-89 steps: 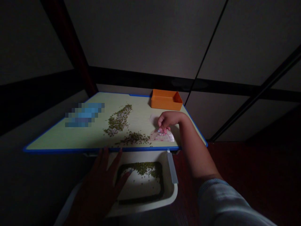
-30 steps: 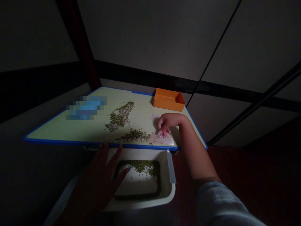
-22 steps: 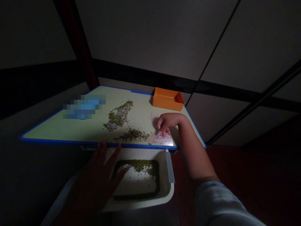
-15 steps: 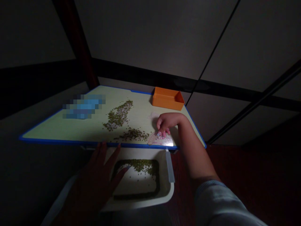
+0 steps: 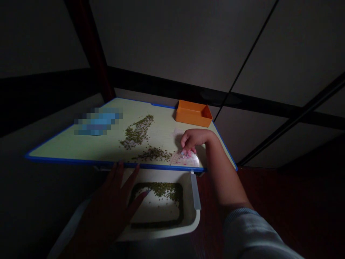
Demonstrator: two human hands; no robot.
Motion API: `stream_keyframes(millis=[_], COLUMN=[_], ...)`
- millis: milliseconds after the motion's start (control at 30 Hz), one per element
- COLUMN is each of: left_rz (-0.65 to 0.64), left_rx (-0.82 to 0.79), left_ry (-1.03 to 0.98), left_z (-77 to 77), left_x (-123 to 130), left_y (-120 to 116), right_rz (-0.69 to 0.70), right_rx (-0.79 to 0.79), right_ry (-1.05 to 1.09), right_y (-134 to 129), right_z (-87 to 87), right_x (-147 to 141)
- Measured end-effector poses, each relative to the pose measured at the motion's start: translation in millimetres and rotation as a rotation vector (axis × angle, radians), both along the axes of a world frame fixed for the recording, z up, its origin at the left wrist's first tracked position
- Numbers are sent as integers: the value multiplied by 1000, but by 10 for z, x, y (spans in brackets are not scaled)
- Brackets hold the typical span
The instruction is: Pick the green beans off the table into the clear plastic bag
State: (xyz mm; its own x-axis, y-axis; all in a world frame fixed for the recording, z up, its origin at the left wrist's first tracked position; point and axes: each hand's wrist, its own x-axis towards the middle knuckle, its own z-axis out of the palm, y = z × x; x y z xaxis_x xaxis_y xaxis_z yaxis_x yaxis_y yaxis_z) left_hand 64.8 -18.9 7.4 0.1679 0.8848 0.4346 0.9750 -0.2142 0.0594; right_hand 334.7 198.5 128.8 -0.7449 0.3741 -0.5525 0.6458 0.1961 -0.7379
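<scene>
Tabletop: pale tabletop (image 5: 88,149), blue rim, right by some gloomy wall panels (image 5: 172,46); reddish floor (image 5: 261,187) off to the right
Writing: pinkish marks on the clear protractor (image 5: 184,161), way too tiny to read; blue item (image 5: 98,124) is pixelated out
Protractor: near the front edge, under the right hand (image 5: 196,137), just beside the nearer green grains (image 5: 154,154)
Right fingers: bunched, clamped on it
Left hand (image 5: 107,205): fingers spread apart over the white tub (image 5: 188,228)
</scene>
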Motion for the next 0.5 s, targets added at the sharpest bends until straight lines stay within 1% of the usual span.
stream_keyframes(millis=[167,300,500], left_rz=[6,-15,0], left_rx=[-4,13,6], left_ry=[20,13,24], left_z=[3,12,19], left_x=[5,16,13], left_y=[-9,-9,-17], right_rz=[-3,-5,48], right_rx=[21,46,24], right_ry=[-8,-3,58], right_y=[-23,-42,-42], right_z=[18,16,30], right_x=[-21,-46,-37])
